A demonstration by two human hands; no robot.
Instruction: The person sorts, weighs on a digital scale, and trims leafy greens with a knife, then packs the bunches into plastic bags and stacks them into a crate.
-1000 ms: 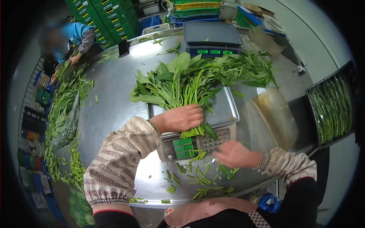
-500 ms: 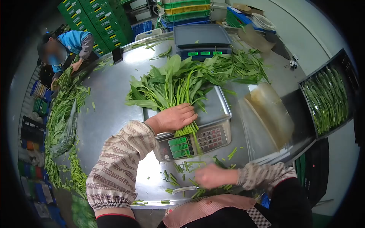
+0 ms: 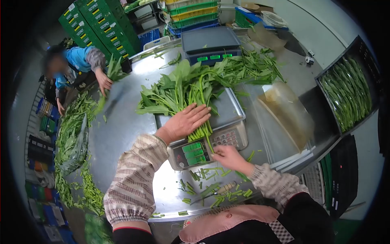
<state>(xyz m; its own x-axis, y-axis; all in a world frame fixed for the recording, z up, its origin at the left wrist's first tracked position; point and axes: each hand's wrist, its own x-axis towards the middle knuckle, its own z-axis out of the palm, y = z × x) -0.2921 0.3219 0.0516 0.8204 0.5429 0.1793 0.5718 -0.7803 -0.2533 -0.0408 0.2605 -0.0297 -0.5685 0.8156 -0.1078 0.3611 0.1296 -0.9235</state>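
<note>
A bunch of long-stemmed leafy greens [image 3: 178, 87] lies across the tray of a scale [image 3: 237, 110], cut stems toward me. My left hand [image 3: 187, 122] is laid over the stems, its fingers close together and holding them down on the tray. My right hand [image 3: 230, 157] pinches the lower end of one long stem that sticks out past the others, beside the scale's keypad. Below, on the metal table [image 3: 122, 134], a knife with a wooden handle [image 3: 226, 187] rests among cut stem pieces [image 3: 199, 175]; its blade is partly covered.
A second scale [image 3: 211, 42] stands behind, with loose greens [image 3: 260, 67] beside it. Clear plastic bags [image 3: 284, 118] lie at right, near a black crate [image 3: 347, 95] of packed greens. At left, a co-worker's hand [image 3: 104, 81] holds greens over a long pile [image 3: 75, 138].
My right hand has moved up from beside the knife to the long stem. The knife's wooden handle now shows. At left, the co-worker has lifted some greens toward the table.
</note>
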